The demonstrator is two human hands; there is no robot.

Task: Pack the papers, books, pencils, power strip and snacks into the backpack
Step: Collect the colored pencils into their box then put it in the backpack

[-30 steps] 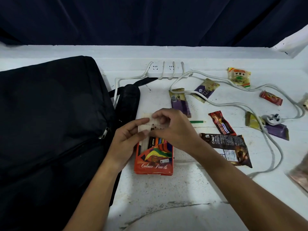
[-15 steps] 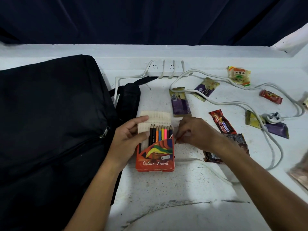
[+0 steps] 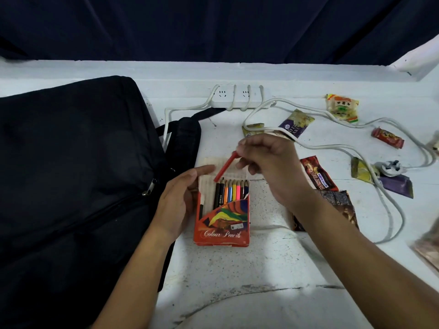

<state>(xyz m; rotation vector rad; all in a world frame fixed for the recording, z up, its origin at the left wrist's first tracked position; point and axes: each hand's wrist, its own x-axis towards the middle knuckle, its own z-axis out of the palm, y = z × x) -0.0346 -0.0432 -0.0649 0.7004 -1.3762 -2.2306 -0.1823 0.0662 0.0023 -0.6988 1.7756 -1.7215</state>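
Note:
An orange "Colour Pencils" box (image 3: 222, 230) lies flat on the white table, its flap open and several coloured pencils showing. My left hand (image 3: 177, 203) grips the box's left edge, thumb on the flap. My right hand (image 3: 268, 167) pinches a red pencil (image 3: 225, 167) slanting down toward the box's empty left slot. The black backpack (image 3: 71, 174) lies zipped at the left. A white power strip (image 3: 234, 97) sits at the back, its cord (image 3: 332, 148) looping to a plug (image 3: 389, 167). Snack packets are scattered at the right, such as a red bar (image 3: 318, 176).
A dark brown snack bag (image 3: 342, 200) lies partly under my right forearm. More wrappers: purple (image 3: 295, 125), yellow-orange (image 3: 342, 108), small red (image 3: 387, 137), purple-gold (image 3: 394, 185). A backpack strap (image 3: 184, 143) lies beside the box. A dark curtain hangs behind the table.
The box flap was opened, and my right hand dropped to the table right of the box. It has since risen above the box, now pinching a red pencil.

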